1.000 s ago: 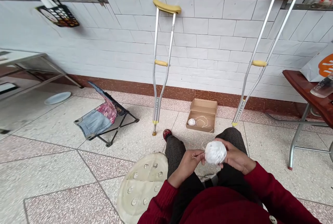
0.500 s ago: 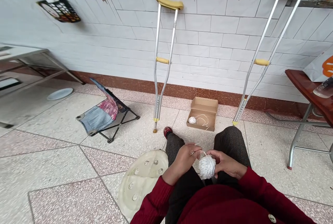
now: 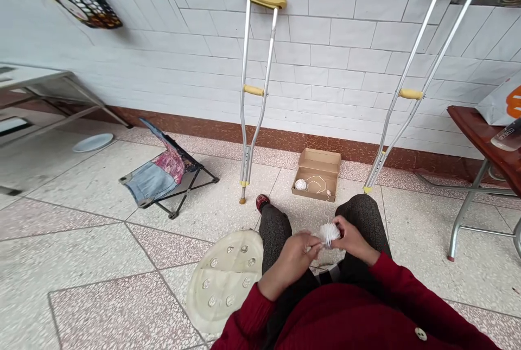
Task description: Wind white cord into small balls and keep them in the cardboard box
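Observation:
Over my lap, a ball of white yarn (image 3: 329, 232) sits between my two hands. My right hand (image 3: 350, 239) is closed round the ball's right side. Just left of it, my left hand (image 3: 302, 252) pinches at the yarn strand, thumb against fingers; the exact grip is partly hidden. A loose bit of yarn sticks up above the ball. On the floor ahead, an open cardboard box (image 3: 315, 196) holds a second white ball (image 3: 301, 184) with a trailing strand and a small pale object (image 3: 329, 192).
Two crutches (image 3: 254, 91) (image 3: 411, 94) lean against the tiled wall. A folding stool (image 3: 148, 182) stands to the left, with a round plastic lid-like disc (image 3: 222, 271) nearer me. At right is a brown table (image 3: 468, 122) carrying a bag (image 3: 500, 103) and a clear cup (image 3: 507, 137).
The yarn ball has risen away from me and tilted in my right hand. My left hand has shifted slightly lower, closer to the ball's left side.

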Available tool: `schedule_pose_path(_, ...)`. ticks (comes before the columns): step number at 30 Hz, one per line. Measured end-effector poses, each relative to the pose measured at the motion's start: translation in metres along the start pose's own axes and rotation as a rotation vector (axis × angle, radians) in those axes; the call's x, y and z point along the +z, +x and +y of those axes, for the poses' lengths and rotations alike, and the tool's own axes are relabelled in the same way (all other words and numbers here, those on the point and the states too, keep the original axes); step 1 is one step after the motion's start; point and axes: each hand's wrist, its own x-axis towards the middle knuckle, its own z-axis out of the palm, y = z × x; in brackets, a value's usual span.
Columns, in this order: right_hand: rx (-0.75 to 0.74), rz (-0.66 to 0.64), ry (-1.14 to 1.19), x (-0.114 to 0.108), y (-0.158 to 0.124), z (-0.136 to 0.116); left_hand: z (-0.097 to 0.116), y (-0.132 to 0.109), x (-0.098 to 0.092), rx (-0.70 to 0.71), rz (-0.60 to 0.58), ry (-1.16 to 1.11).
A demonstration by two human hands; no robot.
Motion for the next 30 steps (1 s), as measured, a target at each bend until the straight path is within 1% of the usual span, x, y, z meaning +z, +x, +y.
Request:
schedule_pose_path(2,0.088,-0.203,0.188,0.011,-0.016,0.002,-0.004,0.005,-0.014,0.016,0.061,0.050)
schedule_pose_path(4,0.113,-0.360,0.364,0.016,-0.032,-0.009,-0.009,0.011,-0.022,0.042,0.089,0.043)
schedule_pose_path(6,0.079,-0.435,0.492,0.013,-0.043,-0.029,-0.014,0.016,-0.020,0.042,0.108,-0.013)
schedule_pose_path(7,0.060,-0.441,0.545,0.009,-0.045,-0.040,-0.015,0.018,-0.017,0.028,0.118,-0.054)
schedule_pose_path(9,0.011,-0.390,0.621,-0.004,-0.044,-0.061,-0.017,0.017,-0.005,-0.016,0.114,-0.144)
schedule_pose_path(10,-0.019,-0.330,0.639,-0.011,-0.039,-0.069,-0.016,0.015,0.001,-0.037,0.086,-0.188)
schedule_pose_path(12,-0.076,-0.156,0.621,-0.025,-0.025,-0.076,-0.013,0.009,0.014,-0.065,-0.014,-0.257)
schedule_pose_path(14,-0.095,0.057,0.506,-0.033,-0.007,-0.071,-0.007,0.002,0.021,-0.073,-0.115,-0.281)
schedule_pose_path(15,-0.084,0.160,0.402,-0.034,0.000,-0.065,-0.003,-0.001,0.021,-0.067,-0.143,-0.273)
schedule_pose_path(16,-0.066,0.234,0.265,-0.033,0.006,-0.056,0.000,-0.003,0.018,-0.055,-0.147,-0.249)
schedule_pose_path(17,-0.054,0.250,0.118,-0.029,0.009,-0.046,0.003,-0.004,0.014,-0.042,-0.125,-0.212)
schedule_pose_path(18,-0.046,0.222,-0.008,-0.024,0.010,-0.036,0.004,-0.004,0.008,-0.029,-0.088,-0.165)
schedule_pose_path(19,-0.028,0.155,-0.074,-0.017,0.008,-0.027,0.005,-0.003,0.001,-0.015,-0.040,-0.113)
schedule_pose_path(20,0.014,0.055,-0.064,-0.010,0.003,-0.020,0.005,0.000,-0.007,-0.004,0.009,-0.062)
schedule_pose_path(21,0.067,-0.065,0.002,-0.003,-0.003,-0.015,0.005,0.003,-0.014,0.010,0.047,-0.020)
schedule_pose_path(23,0.143,-0.285,0.197,0.006,-0.017,-0.014,0.001,0.010,-0.024,0.043,0.081,0.028)
schedule_pose_path(25,0.152,-0.422,0.383,0.007,-0.031,-0.023,-0.003,0.018,-0.027,0.068,0.092,0.036)
schedule_pose_path(27,0.113,-0.478,0.514,0.000,-0.041,-0.038,-0.006,0.023,-0.024,0.059,0.120,0.024)
schedule_pose_path(29,0.071,-0.475,0.608,-0.010,-0.045,-0.054,-0.010,0.026,-0.014,0.015,0.145,-0.022)
schedule_pose_path(30,0.049,-0.458,0.638,-0.016,-0.045,-0.061,-0.011,0.026,-0.008,-0.013,0.140,-0.063)
